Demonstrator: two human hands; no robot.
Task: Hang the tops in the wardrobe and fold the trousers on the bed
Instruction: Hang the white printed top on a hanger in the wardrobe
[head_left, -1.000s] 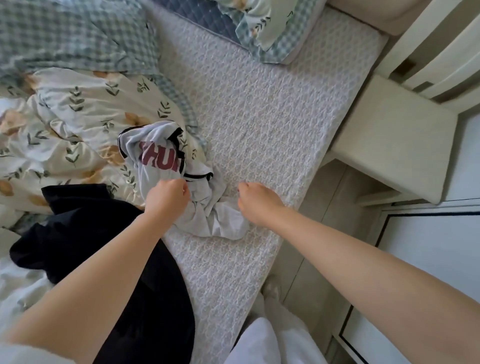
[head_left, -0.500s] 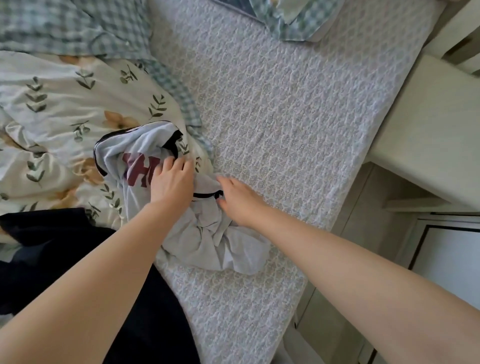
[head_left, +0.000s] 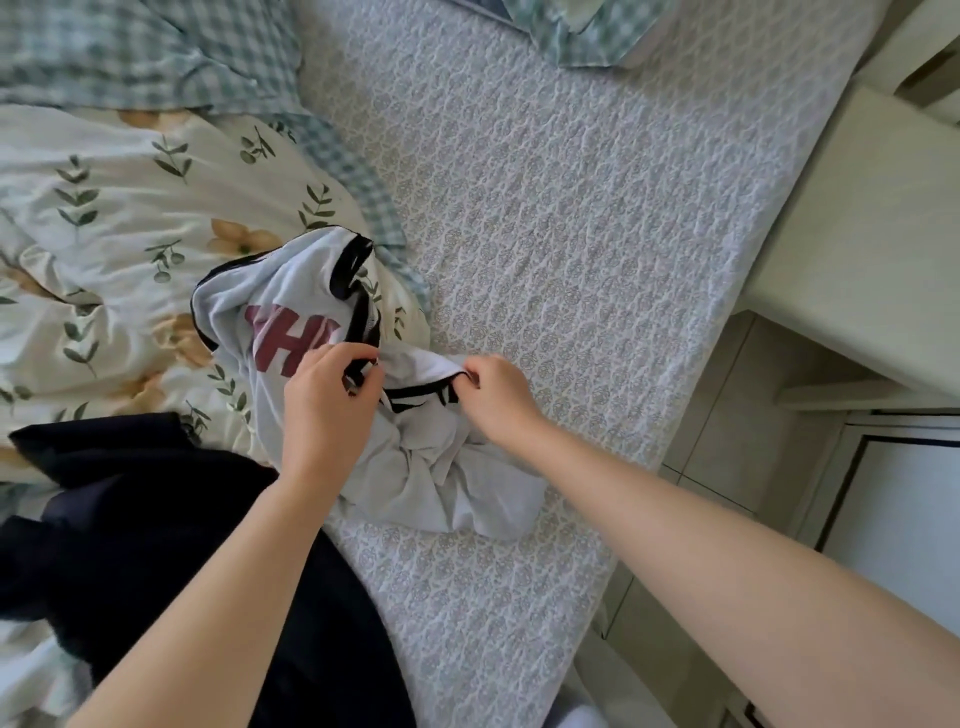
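Observation:
A crumpled white top (head_left: 291, 291) with black trim and dark red letters lies on the bed (head_left: 561, 218), half on the floral quilt. My left hand (head_left: 324, 410) pinches its black-trimmed edge near the middle. My right hand (head_left: 498, 395) grips a fold of the same top a little to the right. A dark navy garment (head_left: 130, 519) lies bunched at the lower left, partly under my left forearm; I cannot tell whether it is trousers.
A floral quilt (head_left: 104, 218) with a green checked edge covers the bed's left side. A pillow corner (head_left: 582, 31) shows at the top. A pale bedside cabinet (head_left: 857, 249) stands right of the bed, with tiled floor (head_left: 727, 441) beside it.
Both hands have moved up onto the white top and taken hold of its trimmed edge. The camera has come closer to the bed.

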